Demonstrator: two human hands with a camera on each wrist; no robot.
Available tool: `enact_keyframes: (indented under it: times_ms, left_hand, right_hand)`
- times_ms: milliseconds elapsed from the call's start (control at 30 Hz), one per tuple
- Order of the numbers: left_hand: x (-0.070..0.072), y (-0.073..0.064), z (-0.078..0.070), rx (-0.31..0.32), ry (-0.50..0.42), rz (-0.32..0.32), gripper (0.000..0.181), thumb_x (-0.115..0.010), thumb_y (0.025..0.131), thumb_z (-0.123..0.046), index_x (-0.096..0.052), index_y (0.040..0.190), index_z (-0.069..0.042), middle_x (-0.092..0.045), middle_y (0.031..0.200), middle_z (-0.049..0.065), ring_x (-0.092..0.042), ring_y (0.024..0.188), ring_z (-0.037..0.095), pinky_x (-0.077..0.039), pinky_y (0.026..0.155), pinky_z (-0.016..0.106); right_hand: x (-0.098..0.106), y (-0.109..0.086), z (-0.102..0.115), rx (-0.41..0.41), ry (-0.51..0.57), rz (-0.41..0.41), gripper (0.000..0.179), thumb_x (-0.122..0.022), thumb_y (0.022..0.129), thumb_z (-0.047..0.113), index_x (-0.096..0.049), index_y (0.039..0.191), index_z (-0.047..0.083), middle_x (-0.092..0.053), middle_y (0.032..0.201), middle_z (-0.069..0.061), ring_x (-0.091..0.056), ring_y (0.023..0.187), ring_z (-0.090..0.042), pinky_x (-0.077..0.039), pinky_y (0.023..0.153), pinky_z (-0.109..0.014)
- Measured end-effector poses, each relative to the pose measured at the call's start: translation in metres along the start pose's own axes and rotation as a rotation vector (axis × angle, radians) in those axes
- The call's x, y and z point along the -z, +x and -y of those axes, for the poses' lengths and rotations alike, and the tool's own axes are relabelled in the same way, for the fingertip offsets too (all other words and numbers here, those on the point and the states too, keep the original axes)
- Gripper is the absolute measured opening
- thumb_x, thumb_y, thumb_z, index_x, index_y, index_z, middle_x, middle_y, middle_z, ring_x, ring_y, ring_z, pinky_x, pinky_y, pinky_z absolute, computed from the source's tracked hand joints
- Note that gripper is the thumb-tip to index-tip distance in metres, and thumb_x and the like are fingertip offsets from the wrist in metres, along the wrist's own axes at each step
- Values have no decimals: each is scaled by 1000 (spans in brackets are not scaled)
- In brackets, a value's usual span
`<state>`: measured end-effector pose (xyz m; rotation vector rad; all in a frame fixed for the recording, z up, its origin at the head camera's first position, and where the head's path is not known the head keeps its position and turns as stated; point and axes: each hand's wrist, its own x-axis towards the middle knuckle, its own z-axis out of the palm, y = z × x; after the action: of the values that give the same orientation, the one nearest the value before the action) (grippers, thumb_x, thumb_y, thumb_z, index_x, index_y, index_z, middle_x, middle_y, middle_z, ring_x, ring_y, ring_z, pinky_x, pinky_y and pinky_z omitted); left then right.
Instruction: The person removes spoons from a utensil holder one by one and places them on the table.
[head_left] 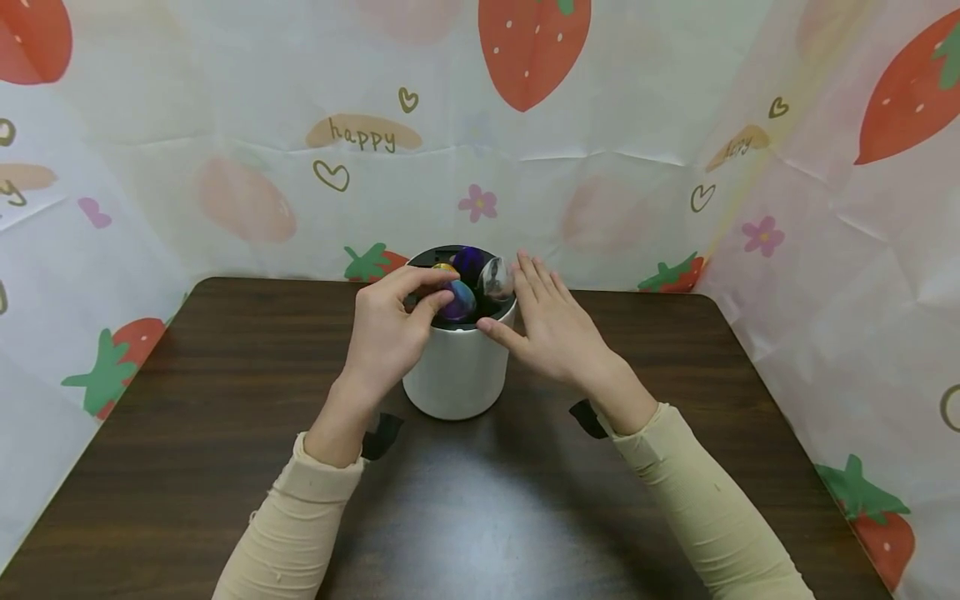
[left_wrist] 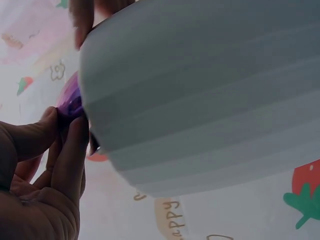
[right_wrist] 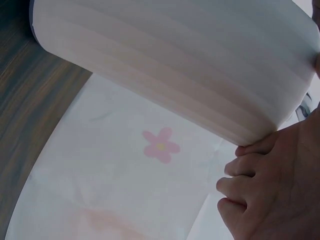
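Observation:
A white cylindrical container [head_left: 454,375] with a black top [head_left: 438,257] stands upright on the table. At its top, my left hand [head_left: 386,329] pinches a glossy blue-purple marbled ball [head_left: 459,302] between thumb and fingers. The same ball [left_wrist: 71,102] shows purple at the rim in the left wrist view. Behind it sit a dark purple ball [head_left: 468,263] and a yellow one [head_left: 446,267], mostly hidden by the fingers. A white-and-grey marbled ball [head_left: 497,280] is at the right side. My right hand [head_left: 551,329] has its fingers extended along the container's right rim, thumb near the front edge.
The dark wood-grain table [head_left: 225,400] carries the container near its back edge. A white cloth [head_left: 247,67] printed with strawberries, hearts and flowers hangs behind and on both sides. Black straps [head_left: 382,435] show at the wrists.

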<state>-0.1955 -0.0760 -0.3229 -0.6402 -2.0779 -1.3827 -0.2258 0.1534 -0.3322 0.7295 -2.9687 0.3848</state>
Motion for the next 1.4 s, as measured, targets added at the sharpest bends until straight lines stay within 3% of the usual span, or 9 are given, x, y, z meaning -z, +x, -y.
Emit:
enact_keyframes:
  times_ms: [167, 267, 433, 533, 700, 900, 1133, 1400]
  left_hand:
    - [6, 5, -5, -26, -8, -23, 18, -79, 90, 1, -80, 108, -1, -77, 99, 10, -70, 87, 19, -51, 69, 23]
    - [9, 9, -9, -35, 3, -38, 18, -79, 90, 0, -80, 108, -1, -77, 97, 10, -69, 85, 18, -50, 76, 26]
    - [16, 14, -15, -9, 13, -69, 18, -79, 91, -2, -80, 108, -2, -77, 100, 10, -63, 83, 18, -42, 67, 30]
    - [20, 17, -19, 23, -15, -98, 19, -79, 91, -2, -80, 110, -2, -77, 105, 10, -65, 88, 16, -48, 70, 24]
    - [29, 24, -29, 44, -96, -157, 21, -78, 92, -2, -78, 114, 0, -76, 107, 10, -70, 91, 14, -57, 73, 20]
    - [44, 34, -42, -3, -189, -226, 23, -77, 92, 2, -76, 114, 6, -76, 104, 15, -71, 87, 14, -61, 72, 22]
    - [68, 43, -55, -64, -311, -302, 23, -76, 89, 9, -75, 111, 10, -75, 99, 10, -72, 84, 16, -63, 73, 27]
    - [103, 48, -69, 72, -583, -412, 21, -78, 87, 8, -77, 108, 6, -72, 96, 16, -72, 86, 23, -63, 75, 30]
  right_hand:
    - [0, 1, 0, -1, 4, 15, 99, -32, 102, 75, -5, 166, 5, 3, 174, -11, 3, 161, -24, -1, 130, -42]
    - [1, 1, 1, 0, 9, 18, 99, -32, 102, 75, -4, 166, 4, 3, 174, -11, 3, 161, -24, -1, 130, -42]
    - [2, 2, 2, 3, 5, 16, 100, -32, 102, 75, -5, 166, 3, 3, 174, -11, 3, 161, -26, -1, 130, -42]
    - [2, 3, 2, 2, 4, 19, 100, -31, 102, 76, -5, 166, 4, 3, 174, -11, 3, 161, -25, -1, 130, -42]
    - [2, 3, 2, -4, -2, 21, 101, -30, 101, 77, -5, 166, 4, 2, 174, -10, 3, 161, -25, -1, 130, -42]
    - [2, 2, 2, -5, -12, 19, 102, -29, 101, 78, -5, 166, 5, 2, 174, -10, 3, 161, -25, -2, 130, -42]
    - [2, 1, 2, -11, -5, 18, 101, -29, 100, 79, -5, 167, 6, 2, 175, -9, 2, 161, -26, -2, 130, -43]
    - [3, -1, 4, -9, -2, 22, 101, -30, 101, 78, -6, 167, 5, 3, 174, -9, 3, 161, -24, -2, 130, -43]
